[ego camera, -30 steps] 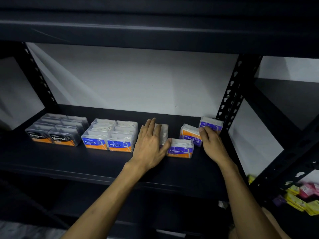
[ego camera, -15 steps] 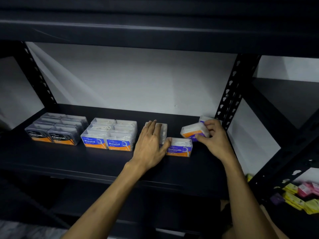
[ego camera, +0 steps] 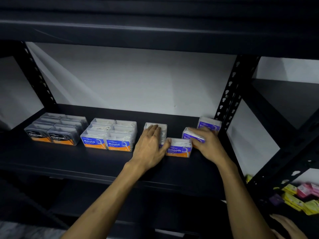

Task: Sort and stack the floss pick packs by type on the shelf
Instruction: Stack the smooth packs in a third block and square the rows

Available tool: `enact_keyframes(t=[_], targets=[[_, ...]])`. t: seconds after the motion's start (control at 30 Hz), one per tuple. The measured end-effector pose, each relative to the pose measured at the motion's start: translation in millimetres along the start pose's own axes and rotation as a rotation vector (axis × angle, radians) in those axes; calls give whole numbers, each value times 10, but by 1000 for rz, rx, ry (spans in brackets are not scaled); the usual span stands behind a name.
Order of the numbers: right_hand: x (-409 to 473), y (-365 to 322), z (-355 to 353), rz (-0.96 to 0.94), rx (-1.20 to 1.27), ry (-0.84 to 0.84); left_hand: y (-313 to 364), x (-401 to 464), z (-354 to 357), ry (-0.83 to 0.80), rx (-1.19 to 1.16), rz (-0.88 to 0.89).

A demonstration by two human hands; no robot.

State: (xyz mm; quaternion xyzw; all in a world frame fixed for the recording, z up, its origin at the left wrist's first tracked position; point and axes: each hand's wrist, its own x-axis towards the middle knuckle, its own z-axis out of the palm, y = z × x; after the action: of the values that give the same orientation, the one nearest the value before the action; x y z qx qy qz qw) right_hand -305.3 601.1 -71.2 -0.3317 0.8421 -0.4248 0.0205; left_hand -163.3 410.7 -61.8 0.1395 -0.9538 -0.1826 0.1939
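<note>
On the black shelf a group of Charcoal packs sits at the left, with a group of Round packs beside it. My left hand rests flat on a row of clear packs, its thumb touching a front Smooth pack. My right hand grips another Smooth pack just behind and right of that front one. A third Smooth pack stands at the back by the upright post.
A perforated black post bounds the bay on the right, and the upper shelf hangs low overhead. Yellow and pink packets lie on a lower level at the far right. Another hand shows at the bottom right corner.
My right hand took hold of the tilted Smooth pack, lifted it and brought it down level behind the front Smooth pack. My left hand stayed on the clear packs.
</note>
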Motion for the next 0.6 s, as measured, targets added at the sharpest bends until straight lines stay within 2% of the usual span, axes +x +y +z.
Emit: enact_keyframes(t=[0.33, 0.6], targets=[[54, -53, 25, 149, 173, -87, -13, -8, 40, -3, 59, 23], [153, -241, 112, 80, 246, -216, -27, -17, 70, -25, 128, 32]])
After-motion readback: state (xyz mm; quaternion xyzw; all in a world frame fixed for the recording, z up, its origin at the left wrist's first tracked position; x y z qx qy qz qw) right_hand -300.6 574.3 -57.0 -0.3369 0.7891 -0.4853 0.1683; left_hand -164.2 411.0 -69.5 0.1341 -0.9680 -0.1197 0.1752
